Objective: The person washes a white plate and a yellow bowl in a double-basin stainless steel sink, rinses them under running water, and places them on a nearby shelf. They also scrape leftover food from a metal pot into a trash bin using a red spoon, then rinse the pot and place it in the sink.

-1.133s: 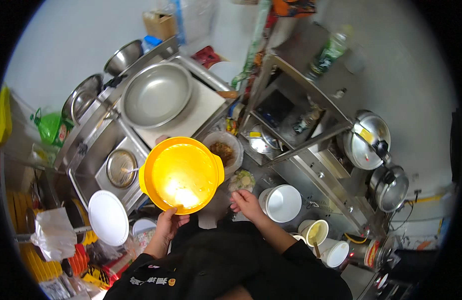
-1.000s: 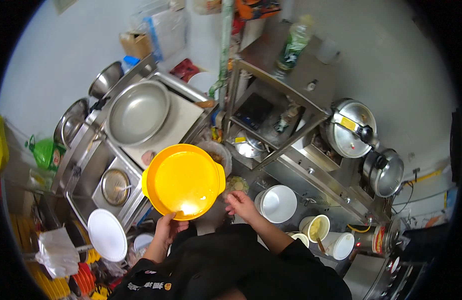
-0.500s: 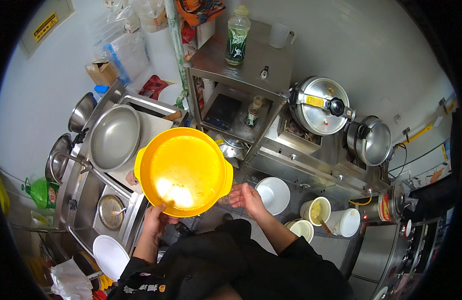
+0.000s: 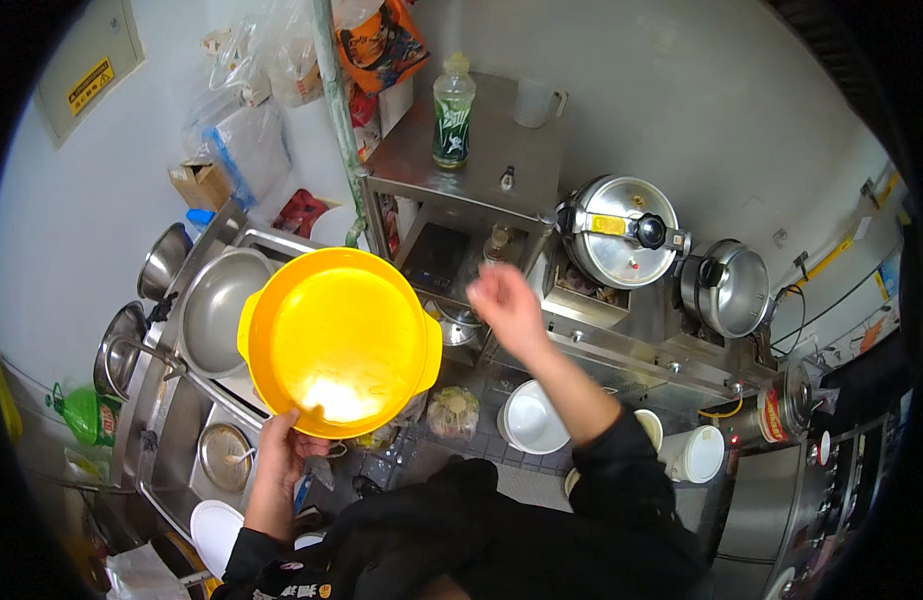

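Note:
A round yellow plastic basin (image 4: 341, 325) with two side lugs is held up in front of me. My left hand (image 4: 283, 450) grips its near rim, thumb on the inside edge and fingers underneath. Its glossy inside reflects a bright light. Away from the basin, my right hand (image 4: 509, 310) is raised before the metal shelf unit. Its fingers look curled but are smeared by motion, so whether they hold anything does not show. Just beyond them on the lower shelf stands a small bottle (image 4: 496, 243), partly covered by that hand.
A wide steel bowl (image 4: 221, 315) sits by the sink at left. On the shelf top stand a green bottle (image 4: 452, 115) and a clear jug (image 4: 533, 103). Pressure cookers (image 4: 621, 235) occupy the right counter. White buckets (image 4: 534, 415) and a bagged vegetable (image 4: 452, 413) are on the floor.
My right hand has left the basin's right side and risen toward the shelf. The basin, in my left hand, has shifted slightly left. The whole view has turned a little.

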